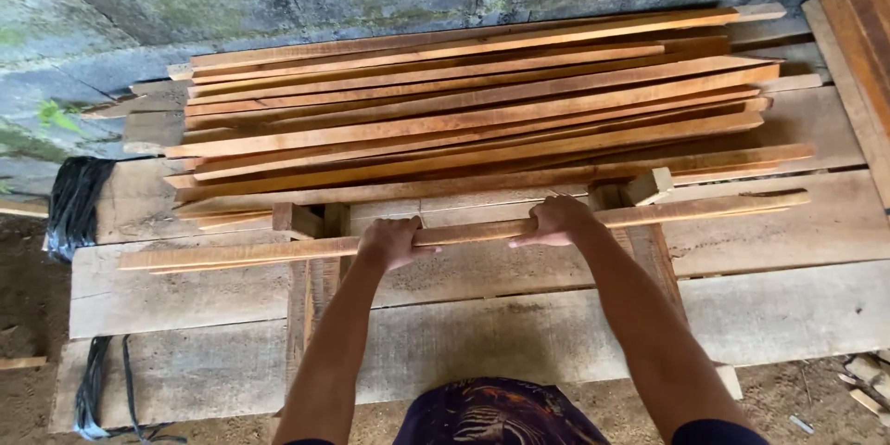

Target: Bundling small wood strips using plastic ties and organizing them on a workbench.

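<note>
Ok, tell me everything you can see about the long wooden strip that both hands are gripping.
The strip is a long, thin length of rough-sawn, orange-brown wood, with a square-looking section. It lies nearly level, its right end a little higher, across the front of the bench, nearer the person than the stack of similar strips. The left hand and right hand grip it near the middle, fingers curled over its top. It seems to rest on two small wooden blocks.

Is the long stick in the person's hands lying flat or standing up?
Lying flat. The long thin reddish-brown wooden strip runs sideways across the pale wooden planks, gripped from above by the left hand and right hand.
</note>
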